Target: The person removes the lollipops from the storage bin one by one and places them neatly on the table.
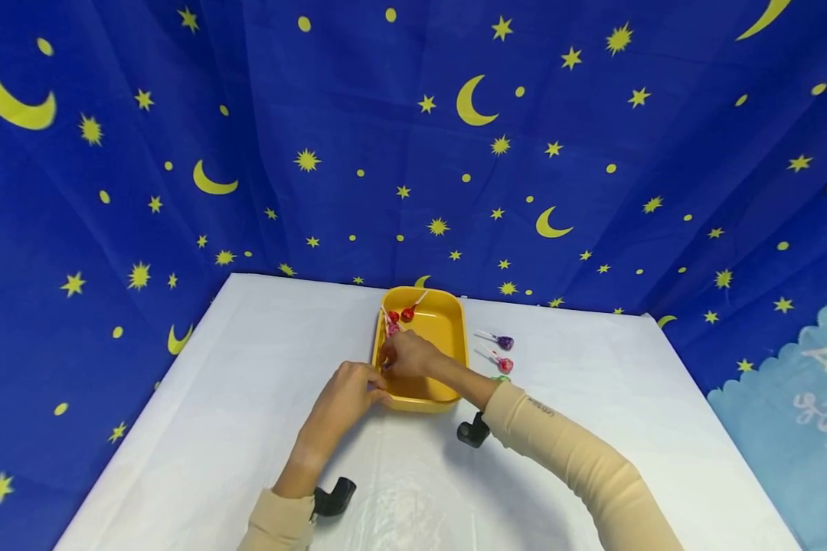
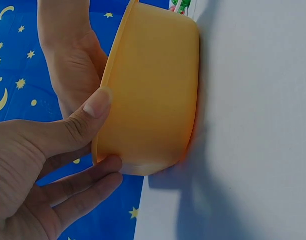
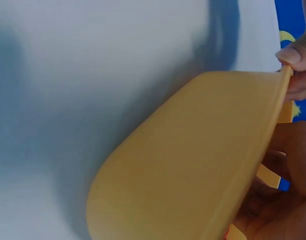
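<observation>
A yellow plastic tub (image 1: 448,344) stands on the white table. My left hand (image 1: 344,394) holds its near left corner, thumb (image 2: 97,104) on the outer wall by the rim and fingers below. My right hand (image 1: 408,354) reaches into the tub along its left side with curled fingers. At its fingertips a small dark lollipop (image 1: 386,366) partly shows; the hand and tub wall hide most of it. Farther back in the tub lie a red lollipop (image 1: 407,314), another red one (image 1: 393,316) and a pink lollipop (image 1: 392,330).
Right of the tub, a purple lollipop (image 1: 505,343) and a pinkish-red lollipop (image 1: 505,365) lie on the table (image 1: 579,383). A green-wrapped lollipop (image 1: 501,378) is partly hidden by the right forearm. A blue curtain (image 1: 358,207) with moons and stars hangs behind.
</observation>
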{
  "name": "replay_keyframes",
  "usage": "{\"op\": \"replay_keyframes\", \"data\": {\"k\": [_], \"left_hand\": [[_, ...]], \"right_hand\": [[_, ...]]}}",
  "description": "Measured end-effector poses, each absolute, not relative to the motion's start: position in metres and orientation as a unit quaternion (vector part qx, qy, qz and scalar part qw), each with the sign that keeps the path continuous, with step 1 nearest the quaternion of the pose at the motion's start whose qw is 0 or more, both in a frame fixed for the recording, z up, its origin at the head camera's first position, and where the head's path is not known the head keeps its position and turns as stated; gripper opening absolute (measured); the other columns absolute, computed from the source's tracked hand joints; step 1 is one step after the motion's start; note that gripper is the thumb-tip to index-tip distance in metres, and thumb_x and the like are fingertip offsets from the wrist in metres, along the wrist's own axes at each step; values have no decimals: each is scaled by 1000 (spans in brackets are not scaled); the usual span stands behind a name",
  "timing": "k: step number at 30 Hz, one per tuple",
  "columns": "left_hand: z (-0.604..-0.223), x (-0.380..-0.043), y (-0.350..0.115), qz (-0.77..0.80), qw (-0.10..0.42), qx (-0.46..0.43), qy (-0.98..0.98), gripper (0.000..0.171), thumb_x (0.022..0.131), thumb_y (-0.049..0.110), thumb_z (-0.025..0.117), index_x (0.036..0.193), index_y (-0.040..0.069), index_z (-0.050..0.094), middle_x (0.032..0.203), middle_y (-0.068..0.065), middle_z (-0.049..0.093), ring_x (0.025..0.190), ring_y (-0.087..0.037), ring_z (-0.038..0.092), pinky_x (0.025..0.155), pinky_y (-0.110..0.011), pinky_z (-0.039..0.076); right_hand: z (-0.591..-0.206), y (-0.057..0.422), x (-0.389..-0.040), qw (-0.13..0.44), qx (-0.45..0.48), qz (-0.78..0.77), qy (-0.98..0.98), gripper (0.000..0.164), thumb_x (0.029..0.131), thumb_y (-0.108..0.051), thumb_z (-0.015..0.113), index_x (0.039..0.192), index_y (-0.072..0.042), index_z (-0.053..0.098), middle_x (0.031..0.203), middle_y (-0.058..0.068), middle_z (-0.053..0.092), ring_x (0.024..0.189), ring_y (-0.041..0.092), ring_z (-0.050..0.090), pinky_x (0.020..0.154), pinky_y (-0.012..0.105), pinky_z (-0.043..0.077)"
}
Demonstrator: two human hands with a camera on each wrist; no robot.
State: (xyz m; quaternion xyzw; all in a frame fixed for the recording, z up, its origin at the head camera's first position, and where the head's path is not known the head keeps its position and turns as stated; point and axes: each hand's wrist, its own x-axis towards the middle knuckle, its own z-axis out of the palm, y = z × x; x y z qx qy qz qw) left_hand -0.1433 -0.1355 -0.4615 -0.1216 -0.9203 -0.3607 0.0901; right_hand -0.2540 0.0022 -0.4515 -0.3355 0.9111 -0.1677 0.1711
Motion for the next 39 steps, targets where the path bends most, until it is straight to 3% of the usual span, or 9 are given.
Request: {"op": "replay_keyframes", "data": {"k": [12, 19, 25, 30, 39], "left_hand": [[-461, -143, -135, -354, 88, -119, -923, 9, 71, 13, 85, 71, 11, 76, 72, 5, 69, 71, -12, 64, 68, -30, 54], [-461, -144, -134, -353, 80, -117, -925, 8, 73, 11, 84, 75, 7, 77, 76, 3, 71, 75, -14, 66, 73, -33, 55], [-461, -145, -135, -355, 83, -119, -924, 9, 73, 10, 83, 76, 6, 77, 77, 1, 72, 76, -17, 67, 74, -33, 56], [-461, -145, -134, -360, 84, -122, -921, 9, 73, 10, 83, 77, 5, 77, 76, 0, 72, 75, -18, 67, 73, -34, 56], [-461, -143, -134, -357, 83, -117, -923, 11, 72, 10, 84, 78, 5, 77, 78, -1, 73, 76, -18, 68, 74, -34, 56]], "right_hand": [[-454, 5, -255, 208, -338, -156, 905, 12, 82, -8, 77, 92, -6, 69, 84, 3, 69, 73, 10, 59, 66, 17, 51], [-454, 11, -258, 189, -342, -151, 908, 18, 86, -8, 72, 103, -5, 74, 101, 6, 74, 88, 16, 67, 76, 20, 53], [-455, 18, -265, 184, -306, -168, 919, 10, 88, -14, 70, 92, -8, 76, 86, -1, 73, 72, 6, 56, 66, 15, 44], [-454, 26, -269, 195, -266, -225, 917, 9, 88, -14, 70, 86, -6, 72, 70, 1, 69, 61, 5, 55, 57, 15, 44], [-451, 39, -274, 237, -242, -280, 898, 10, 84, -11, 77, 86, -3, 71, 78, 5, 74, 67, 7, 63, 63, 17, 53]]}}
